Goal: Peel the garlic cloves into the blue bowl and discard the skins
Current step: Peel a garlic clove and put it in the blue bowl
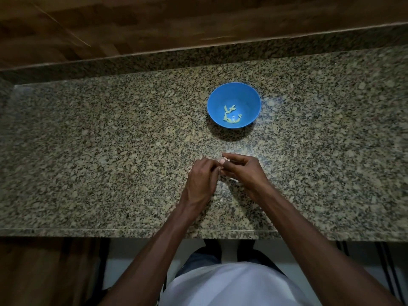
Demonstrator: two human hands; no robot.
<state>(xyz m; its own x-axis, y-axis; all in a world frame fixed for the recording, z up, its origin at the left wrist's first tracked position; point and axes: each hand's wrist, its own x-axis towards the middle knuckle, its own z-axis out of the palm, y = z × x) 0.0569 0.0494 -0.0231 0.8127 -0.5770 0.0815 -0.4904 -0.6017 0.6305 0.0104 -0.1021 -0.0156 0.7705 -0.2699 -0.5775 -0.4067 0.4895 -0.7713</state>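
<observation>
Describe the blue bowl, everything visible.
The blue bowl is round, plain and smooth, plastic by its look, standing upright on the speckled granite counter, beyond the hands and slightly to the right. Its rim is unbroken and its inside is open to view. Several small pale peeled garlic cloves lie loose on its bottom. It casts a dark shadow on its near side. Neither hand touches it.

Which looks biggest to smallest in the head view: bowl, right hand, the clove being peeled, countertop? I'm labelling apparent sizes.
1. Countertop
2. Bowl and right hand: look alike; the hand is nearer the camera, so unranked
3. Clove, mostly hidden by fingers
</observation>
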